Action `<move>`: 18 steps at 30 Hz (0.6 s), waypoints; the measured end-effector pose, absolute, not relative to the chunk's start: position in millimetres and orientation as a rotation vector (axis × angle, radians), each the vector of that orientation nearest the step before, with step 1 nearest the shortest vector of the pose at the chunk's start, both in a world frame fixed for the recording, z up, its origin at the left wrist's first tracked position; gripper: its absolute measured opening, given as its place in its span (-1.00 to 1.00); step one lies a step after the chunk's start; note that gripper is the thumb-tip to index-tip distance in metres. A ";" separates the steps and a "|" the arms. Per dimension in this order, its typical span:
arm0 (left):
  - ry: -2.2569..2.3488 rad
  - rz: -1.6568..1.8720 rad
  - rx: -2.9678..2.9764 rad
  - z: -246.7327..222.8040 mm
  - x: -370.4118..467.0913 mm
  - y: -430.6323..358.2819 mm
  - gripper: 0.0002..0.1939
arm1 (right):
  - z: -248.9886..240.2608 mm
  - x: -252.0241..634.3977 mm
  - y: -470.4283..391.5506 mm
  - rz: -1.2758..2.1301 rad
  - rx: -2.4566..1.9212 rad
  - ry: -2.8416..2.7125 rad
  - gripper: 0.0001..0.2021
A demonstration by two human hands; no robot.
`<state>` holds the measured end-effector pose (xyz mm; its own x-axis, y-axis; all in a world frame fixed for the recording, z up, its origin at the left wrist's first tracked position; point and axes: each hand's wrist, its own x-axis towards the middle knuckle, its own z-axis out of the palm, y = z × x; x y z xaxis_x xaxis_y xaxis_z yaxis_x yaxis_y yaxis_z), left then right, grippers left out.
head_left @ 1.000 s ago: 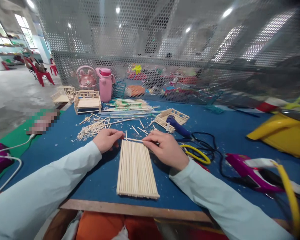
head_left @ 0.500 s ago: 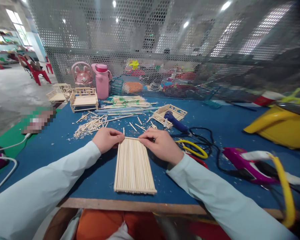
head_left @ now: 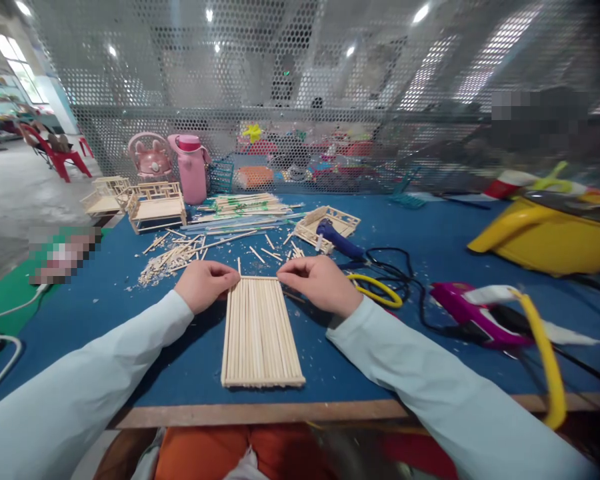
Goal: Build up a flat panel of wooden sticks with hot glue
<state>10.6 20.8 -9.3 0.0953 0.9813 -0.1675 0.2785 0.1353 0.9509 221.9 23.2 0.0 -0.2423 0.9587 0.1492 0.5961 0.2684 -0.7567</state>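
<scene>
A flat panel of pale wooden sticks [head_left: 260, 333] laid side by side rests on the blue tabletop. One crosswise stick [head_left: 260, 278] runs along its far edge, another along its near edge. My left hand [head_left: 205, 285] is closed in a pinch at the far left corner, on the end of the far cross stick. At the opposite corner my right hand [head_left: 323, 285] pinches the other end, thumb and forefinger together. A short loose stick [head_left: 239, 265] points away just beyond the left fingertips.
Beyond lie a pile of stick pieces [head_left: 167, 260], a small stick frame [head_left: 343, 223] and a blue glue gun [head_left: 337, 239]. Miniature wooden furniture [head_left: 157, 208] and a pink bottle [head_left: 193, 173] stand at back left. A purple tool [head_left: 473, 317] and cables lie right, near a yellow container [head_left: 550, 233].
The view has turned slightly right, so the scene sits further left. My right fingers have drawn into a tighter pinch at the far right corner; the panel stays on the table.
</scene>
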 end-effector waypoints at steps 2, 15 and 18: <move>1.381 0.869 1.322 -9.0 11.0 20.2 -0.93 | -0.7 219.8 22.8 0.745 -1.391 -1.965 -0.80; 1.347 0.880 1.293 -8.7 11.1 20.5 -0.92 | -4.3 215.5 21.9 0.706 -1.350 -2.014 -0.83; 1.357 0.867 1.267 -8.7 10.9 22.2 -0.85 | -4.5 215.2 21.6 0.699 -1.346 -2.018 -0.84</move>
